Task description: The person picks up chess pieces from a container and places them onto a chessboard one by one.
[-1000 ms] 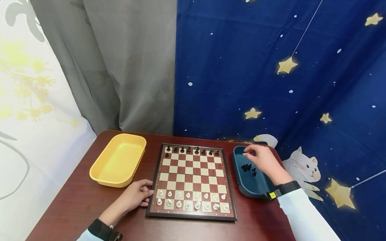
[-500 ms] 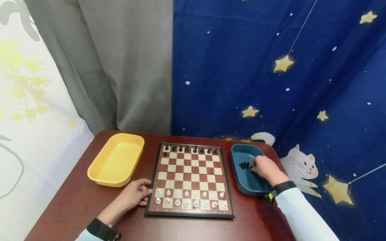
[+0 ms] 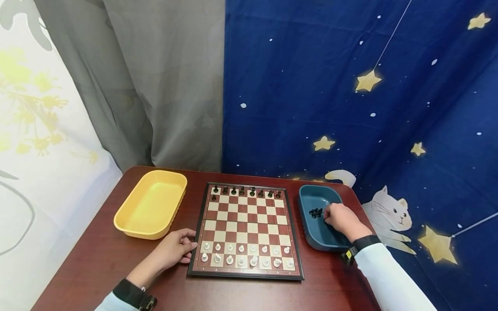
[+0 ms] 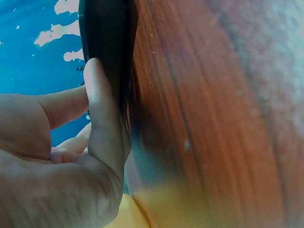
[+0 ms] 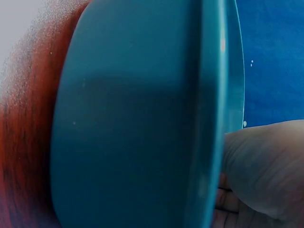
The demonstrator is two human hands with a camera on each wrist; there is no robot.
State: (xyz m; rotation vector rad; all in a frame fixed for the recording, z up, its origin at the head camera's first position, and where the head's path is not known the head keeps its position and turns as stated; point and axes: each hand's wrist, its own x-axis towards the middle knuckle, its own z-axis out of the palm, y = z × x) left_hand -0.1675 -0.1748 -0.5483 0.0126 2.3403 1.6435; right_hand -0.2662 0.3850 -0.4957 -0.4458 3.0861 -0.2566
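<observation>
In the head view, a chessboard lies open on the table. White chess pieces fill its two near rows. Black ones line the far row, with a single black piece in front at the left. My left hand rests against the board's left edge; the left wrist view shows its fingers along the black side. Inside the blue tray, my right hand pinches a small black chess piece, mostly hidden by the fingers. Several black pieces lie beside it.
A yellow tray stands on the table's left, behind my left hand. The blue tray's raised wall comes between the right wrist camera and most of that hand. Curtains hang behind the dark red table.
My right hand has come down from above the blue tray to the black pieces, its fingers closing on one. The left hand has stayed at the board's edge.
</observation>
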